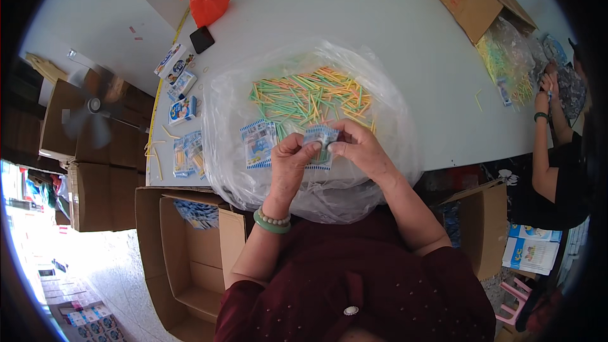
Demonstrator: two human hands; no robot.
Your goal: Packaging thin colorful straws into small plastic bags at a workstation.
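Observation:
My left hand (288,163) and my right hand (366,152) pinch a small blue-and-white plastic packet (322,133) between thumbs and fingers. Greenish sticks show through its lower part. Just left of my left hand, flat blue-and-white packets (257,144) lie on a large clear plastic bag (223,104). Beyond my hands, a loose heap of thin green, yellow and orange sticks (310,96) rests on this spread bag. A green bangle and a beaded bracelet circle my left wrist.
At the table's left lie stick-filled packets (189,153), small blue-and-white boxes (182,110), a black flat object (202,40) and a red bag (208,4). An open cardboard box (199,263) stands below. Far right, a co-worker's hands (550,82) work beside a tipped carton (478,3).

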